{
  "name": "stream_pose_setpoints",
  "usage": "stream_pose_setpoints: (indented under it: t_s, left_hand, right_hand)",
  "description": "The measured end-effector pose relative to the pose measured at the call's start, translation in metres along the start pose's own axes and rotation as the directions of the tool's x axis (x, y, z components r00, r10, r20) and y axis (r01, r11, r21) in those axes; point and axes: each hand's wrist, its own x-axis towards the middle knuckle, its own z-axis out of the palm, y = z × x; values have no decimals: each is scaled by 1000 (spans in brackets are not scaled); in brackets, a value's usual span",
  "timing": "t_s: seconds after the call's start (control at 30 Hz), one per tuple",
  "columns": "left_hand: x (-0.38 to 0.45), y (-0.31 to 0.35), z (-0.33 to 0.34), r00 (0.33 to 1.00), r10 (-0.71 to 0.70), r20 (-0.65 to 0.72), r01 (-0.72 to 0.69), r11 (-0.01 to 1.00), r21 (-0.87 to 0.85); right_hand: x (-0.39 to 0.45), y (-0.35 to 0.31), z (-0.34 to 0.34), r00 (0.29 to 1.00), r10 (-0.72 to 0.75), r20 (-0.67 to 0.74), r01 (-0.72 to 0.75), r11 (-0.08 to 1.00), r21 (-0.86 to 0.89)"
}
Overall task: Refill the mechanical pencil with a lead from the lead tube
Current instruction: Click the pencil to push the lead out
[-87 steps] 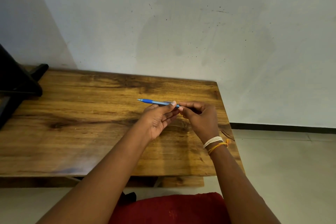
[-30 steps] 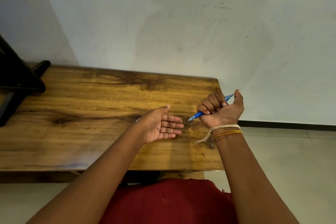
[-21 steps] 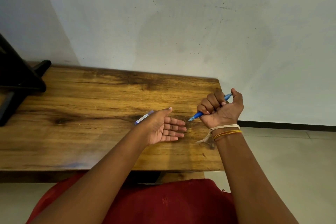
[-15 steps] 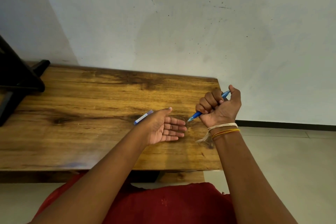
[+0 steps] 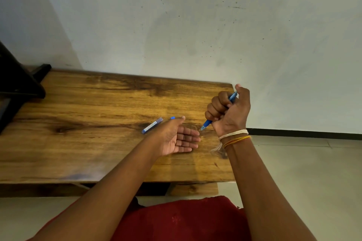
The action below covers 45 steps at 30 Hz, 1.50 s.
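Right hand [image 5: 229, 112] closed in a fist around the blue mechanical pencil [image 5: 219, 110], thumb up at the far cap end, tip [image 5: 201, 128] slanting down and left toward the palm of the left hand [image 5: 176, 139]. Left hand flat and open, palm up, fingers together, holding nothing visible; any lead on the palm too fine to tell. Lead tube [image 5: 152, 125] lying on the wooden table [image 5: 88, 115] just left of the left hand, apart from it; small blue piece [image 5: 172, 117], probably a cap, just beyond the thumb. Step judged: clicking with the thumb, tip over the palm, to test or clear the feed. For a clean result: pencil steep, tip kept above the cupped palm, short even clicks, no sideways load on emerging lead.
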Motion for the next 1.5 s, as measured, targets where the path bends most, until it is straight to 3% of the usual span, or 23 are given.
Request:
stream_pose_setpoints:
  t_s: [0.3, 1.23, 1.5]
  left_hand:
    - [0, 1, -2, 999, 0, 35, 2, 998, -59]
    - [-5, 4, -1, 1000, 11, 19, -10, 998, -57]
    - [-4, 4, -2, 1000, 12, 23, -11, 998, -56]
  right_hand:
    - [3, -1, -14, 993, 78, -88, -59, 978, 199]
    - [7, 3, -28, 978, 160, -133, -100, 922, 374]
    - [7, 3, -28, 977, 152, -150, -93, 935, 342]
